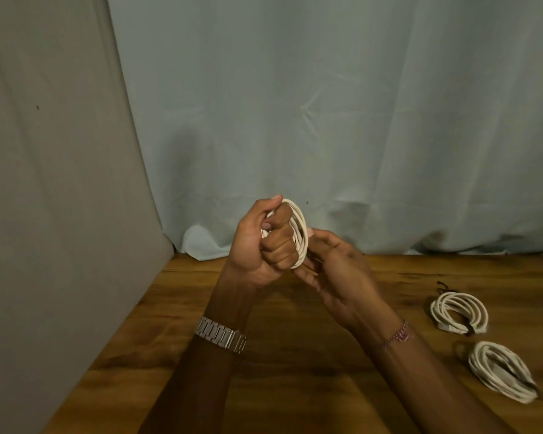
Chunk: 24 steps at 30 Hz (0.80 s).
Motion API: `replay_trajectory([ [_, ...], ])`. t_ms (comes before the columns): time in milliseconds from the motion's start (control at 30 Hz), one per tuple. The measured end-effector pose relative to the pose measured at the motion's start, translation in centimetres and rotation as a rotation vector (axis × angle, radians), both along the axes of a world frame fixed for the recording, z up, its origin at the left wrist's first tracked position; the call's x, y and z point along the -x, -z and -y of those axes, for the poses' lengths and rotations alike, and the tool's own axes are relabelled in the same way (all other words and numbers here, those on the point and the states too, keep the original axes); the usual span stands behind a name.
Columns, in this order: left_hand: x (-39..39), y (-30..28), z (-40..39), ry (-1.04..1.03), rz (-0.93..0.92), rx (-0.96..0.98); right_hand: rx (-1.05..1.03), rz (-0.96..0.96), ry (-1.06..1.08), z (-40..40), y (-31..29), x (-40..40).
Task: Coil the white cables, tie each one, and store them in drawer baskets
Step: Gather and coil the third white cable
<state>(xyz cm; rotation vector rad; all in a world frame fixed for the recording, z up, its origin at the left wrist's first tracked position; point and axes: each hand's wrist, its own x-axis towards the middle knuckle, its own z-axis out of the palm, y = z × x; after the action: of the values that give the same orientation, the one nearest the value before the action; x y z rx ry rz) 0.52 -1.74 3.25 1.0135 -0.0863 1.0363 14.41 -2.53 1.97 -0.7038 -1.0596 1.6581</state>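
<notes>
clearly we kept the white cable coil (298, 233) raised above the wooden table (185, 308), our left hand (264, 242) fisted tight around its loops so they could not spring apart, while our right hand (339, 270) sat against the coil's lower edge with fingers loosely curled, pinching what looked like a thin tie (311, 270), though we could not tell for sure. two tied coils, one farther (458, 311) and one nearer (499, 371), lay off to the right, probably parked there until storing; no drawer baskets showed

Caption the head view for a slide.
Left hand grips a white cable coil; right hand works beside it.
</notes>
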Motion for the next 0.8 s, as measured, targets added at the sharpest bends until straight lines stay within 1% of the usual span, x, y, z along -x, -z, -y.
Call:
replay_trajectory([
  [100, 0.1, 0.2, 0.0, 0.028, -0.001, -0.009, -0.072, -0.006, 0.004, 0.5, 0.0, 0.4],
  [200, -0.1, 0.4, 0.1, -0.018, -0.057, -0.042, -0.129, 0.0, 0.008, 0.7, 0.2, 0.6],
  [233, -0.1, 0.5, 0.1, -0.015, -0.065, -0.048, -0.177, 0.021, 0.005, 0.7, 0.3, 0.5],
  [300, 0.0, 0.6, 0.1, 0.019, -0.049, -0.03, -0.306, 0.093, -0.045, 0.4, 0.9, 0.1],
  [333, 0.1, 0.7, 0.1, 0.041, -0.039, -0.023, -0.339, 0.112, -0.08, 0.2, 1.1, -0.1],
  [400, 0.1, 0.8, 0.2, 0.069, -0.033, -0.028, -0.334, 0.1, -0.124, -0.3, 1.1, -0.4],
  [467, 0.0, 0.8, 0.2, 0.044, -0.053, -0.077, -0.345, 0.097, -0.071, -0.6, 1.1, -0.4],
  [567, -0.6, 1.0, -0.2, -0.036, -0.132, -0.135, -0.402, 0.136, 0.073, -0.7, 1.6, -0.3],
  [633, -0.6, 1.2, -0.5, -0.086, -0.177, -0.143, -0.439, 0.166, 0.163, -0.7, 2.1, -0.1],
  [700, -0.6, 1.5, -0.8, -0.183, -0.231, -0.147, -0.459, 0.181, 0.236, -0.9, 2.6, 0.1],
  [800, -0.5, 1.6, -0.9, -0.321, -0.309, -0.106, -0.464, 0.166, 0.297, -1.1, 3.2, 0.5],
])
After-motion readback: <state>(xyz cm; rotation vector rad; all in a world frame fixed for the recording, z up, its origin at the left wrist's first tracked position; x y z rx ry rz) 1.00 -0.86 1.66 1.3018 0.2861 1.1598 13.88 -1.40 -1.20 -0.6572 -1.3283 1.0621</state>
